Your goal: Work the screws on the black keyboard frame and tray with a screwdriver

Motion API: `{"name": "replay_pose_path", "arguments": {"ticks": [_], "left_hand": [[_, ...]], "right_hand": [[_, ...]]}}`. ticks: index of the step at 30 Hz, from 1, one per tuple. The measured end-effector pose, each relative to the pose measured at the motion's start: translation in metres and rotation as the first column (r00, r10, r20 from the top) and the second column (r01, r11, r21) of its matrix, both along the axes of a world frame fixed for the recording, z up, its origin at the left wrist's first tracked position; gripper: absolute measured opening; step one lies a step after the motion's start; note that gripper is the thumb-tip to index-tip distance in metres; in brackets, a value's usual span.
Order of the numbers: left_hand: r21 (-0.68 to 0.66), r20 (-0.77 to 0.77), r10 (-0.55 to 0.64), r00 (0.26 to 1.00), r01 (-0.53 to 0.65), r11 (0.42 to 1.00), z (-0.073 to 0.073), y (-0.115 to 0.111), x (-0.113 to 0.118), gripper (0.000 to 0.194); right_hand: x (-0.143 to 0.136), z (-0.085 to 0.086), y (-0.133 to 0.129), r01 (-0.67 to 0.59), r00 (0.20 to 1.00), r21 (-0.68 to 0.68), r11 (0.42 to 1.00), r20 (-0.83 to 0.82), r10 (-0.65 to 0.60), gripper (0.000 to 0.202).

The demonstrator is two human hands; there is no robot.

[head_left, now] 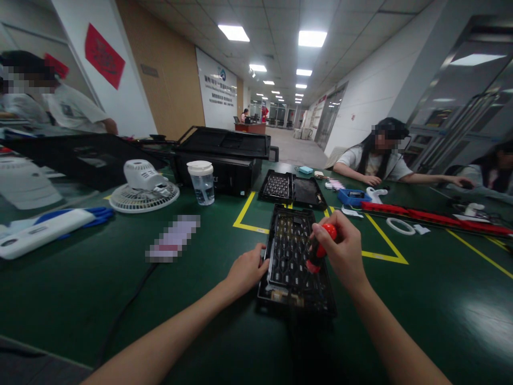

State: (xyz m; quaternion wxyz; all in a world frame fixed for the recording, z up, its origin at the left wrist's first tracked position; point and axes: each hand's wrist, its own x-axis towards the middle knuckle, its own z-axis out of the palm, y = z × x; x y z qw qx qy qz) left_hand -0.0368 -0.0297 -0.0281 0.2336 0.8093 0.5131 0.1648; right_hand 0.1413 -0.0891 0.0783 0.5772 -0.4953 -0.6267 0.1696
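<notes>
A black tool case [276,297] lies on the green table in front of me. Rows of small dark pieces fill its tray, too blurred to make out singly. At the case's left edge, my left hand [247,270] is closed, with the thumb resting on the rim. My right hand [345,243] grips a red and black screwdriver [320,247] by its handle. It is held over the right side of the tray, tip down; whether the tip touches anything is hidden. Just beyond lies an opened black case [276,185], with small pieces in its left half.
On the left are a white fan [144,187], a lidded cup [202,184], a pixelated phone-like object [173,239] and a white device [46,235]. A large black box [224,166] stands behind. To the right are a blue item [352,197], a white ring [401,226] and a seated person [380,155].
</notes>
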Motion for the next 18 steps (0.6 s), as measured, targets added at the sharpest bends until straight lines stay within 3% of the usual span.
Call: {"name": "replay_pose_path", "arguments": {"ticks": [8,14,18], "left_hand": [[-0.018,-0.028,0.016,0.999,-0.016,1.0,0.0026,-0.001,0.0008,0.034],[0.002,-0.013,0.012,1.0,-0.012,1.0,0.0032,-0.0016,0.0,0.034],[0.019,-0.001,0.006,1.0,-0.006,1.0,0.0004,-0.0006,-0.0011,0.034]], "right_hand": [[-0.002,-0.0049,0.0044,-0.226,0.941,-0.071,0.972,-0.272,0.199,0.014],[-0.0025,-0.0015,0.0068,-0.454,0.81,-0.081,0.888,-0.453,0.373,0.02],[0.0003,-0.0024,0.0071,-0.555,0.729,-0.072,0.829,-0.521,0.444,0.014]]}}
